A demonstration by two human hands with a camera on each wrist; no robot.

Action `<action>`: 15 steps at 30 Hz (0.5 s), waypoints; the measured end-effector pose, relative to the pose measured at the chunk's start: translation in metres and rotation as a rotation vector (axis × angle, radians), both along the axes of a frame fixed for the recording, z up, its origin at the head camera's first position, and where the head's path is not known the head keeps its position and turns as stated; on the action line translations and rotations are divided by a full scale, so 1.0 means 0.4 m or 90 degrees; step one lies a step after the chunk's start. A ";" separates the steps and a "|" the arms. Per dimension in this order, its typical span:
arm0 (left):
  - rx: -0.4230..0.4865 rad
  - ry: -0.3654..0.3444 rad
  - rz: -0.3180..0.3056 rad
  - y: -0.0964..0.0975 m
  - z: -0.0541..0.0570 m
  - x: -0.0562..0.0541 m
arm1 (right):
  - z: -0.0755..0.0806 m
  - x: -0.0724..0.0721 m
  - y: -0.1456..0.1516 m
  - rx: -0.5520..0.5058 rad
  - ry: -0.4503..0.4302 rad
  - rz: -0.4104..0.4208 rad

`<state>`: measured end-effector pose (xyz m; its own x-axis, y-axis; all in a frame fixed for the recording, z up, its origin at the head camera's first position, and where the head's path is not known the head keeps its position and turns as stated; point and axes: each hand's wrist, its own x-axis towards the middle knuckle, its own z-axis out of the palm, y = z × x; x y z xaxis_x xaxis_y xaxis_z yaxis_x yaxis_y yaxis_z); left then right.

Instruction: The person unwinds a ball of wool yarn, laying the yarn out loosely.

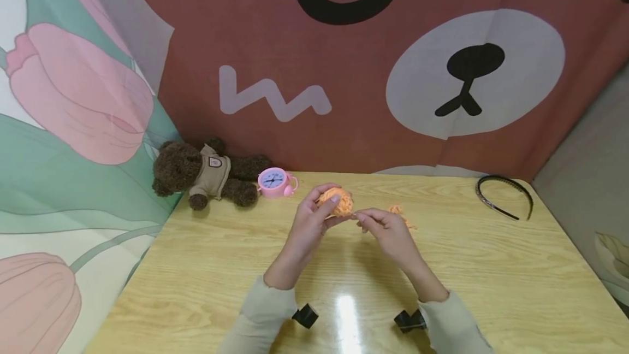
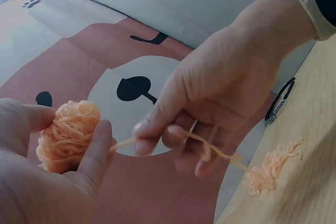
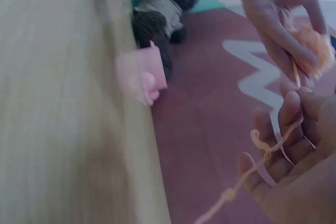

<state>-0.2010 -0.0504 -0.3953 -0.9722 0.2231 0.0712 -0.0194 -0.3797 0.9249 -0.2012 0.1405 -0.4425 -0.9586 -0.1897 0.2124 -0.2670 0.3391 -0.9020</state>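
My left hand (image 1: 310,220) holds a ball of orange yarn (image 2: 71,136) between thumb and fingers, raised over the table. Close to its right, my right hand (image 1: 390,232) pinches the yarn strand (image 2: 124,144) between thumb and forefinger. From the ball the strand runs short and straight to that pinch. Past the fingers it goes on, kinked and slack, in the right wrist view as a trailing strand (image 3: 247,174). It leads toward a loose heap of orange yarn (image 2: 268,174) lying on the table behind my right hand.
On the wooden table (image 1: 211,266), a brown teddy bear (image 1: 213,171) lies at the back left beside a pink alarm clock (image 1: 275,181). A dark headband (image 1: 503,196) rests at the back right. A printed cloth backdrop (image 1: 363,141) rises behind the table.
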 end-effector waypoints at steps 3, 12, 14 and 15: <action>-0.011 -0.010 -0.017 0.002 -0.002 -0.001 | 0.011 -0.009 0.032 -0.025 0.008 -0.053; -0.071 -0.004 -0.054 -0.001 -0.005 -0.004 | 0.047 -0.021 0.103 -0.122 0.008 -0.166; -0.071 -0.003 -0.045 -0.002 -0.007 -0.005 | 0.051 -0.024 0.116 -0.141 0.007 -0.194; -0.070 -0.004 -0.035 -0.002 -0.007 -0.005 | 0.052 -0.025 0.122 -0.150 0.005 -0.206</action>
<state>-0.2030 -0.0513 -0.3983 -0.9586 0.2822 0.0377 -0.0431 -0.2748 0.9605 -0.2111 0.1895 -0.4218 -0.9590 0.1760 0.2219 -0.1879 0.1909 -0.9635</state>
